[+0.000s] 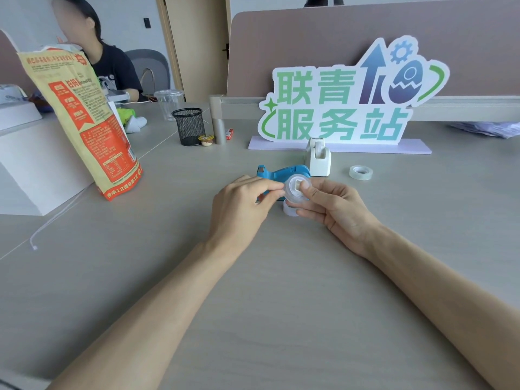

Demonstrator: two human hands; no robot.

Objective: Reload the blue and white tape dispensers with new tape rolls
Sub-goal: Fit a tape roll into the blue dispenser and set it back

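Note:
Both my hands hold a clear tape roll (pixel 292 188) with a white hub in it, a little above the desk. My right hand (pixel 334 209) grips the roll from the right, thumb on its face. My left hand (pixel 242 205) pinches its left edge. Right behind them the blue tape dispenser (pixel 284 173) lies on the desk, partly hidden by my fingers. A small pale core piece (pixel 289 208) rests under the roll. The white tape dispenser (pixel 318 157) stands upright behind the blue one. A second clear tape roll (pixel 361 172) lies flat to the right.
A green and blue sign (pixel 349 105) on a lilac base stands behind the dispensers. A tall orange and yellow bag (pixel 84 122) stands at left, with a black mesh pen cup (pixel 189 125) and a plastic cup (pixel 169 104) beyond. A person sits at far left.

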